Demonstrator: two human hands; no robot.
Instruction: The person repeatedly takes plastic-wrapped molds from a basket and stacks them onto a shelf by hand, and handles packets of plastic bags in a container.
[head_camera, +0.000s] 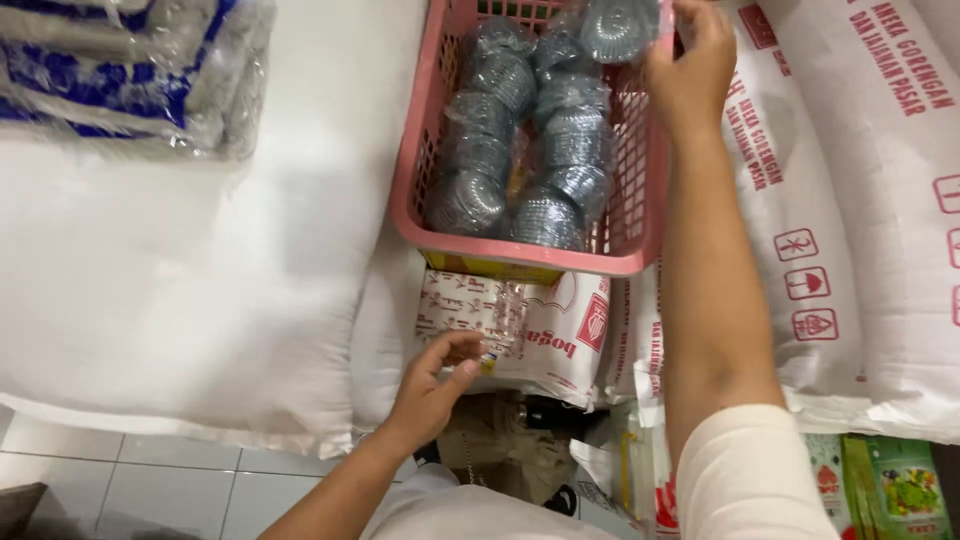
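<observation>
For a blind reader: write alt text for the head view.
A right hand grips the far rim of a pink basket filled with wrapped metal scourers. The left hand pinches a small clear packet over white sacks.

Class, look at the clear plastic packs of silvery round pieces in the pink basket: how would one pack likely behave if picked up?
The packs look floppy: thin, crinkled wrap. Probably light, since the pieces seem thin and foil-like. The glossy film may slip in the right hand.
</observation>
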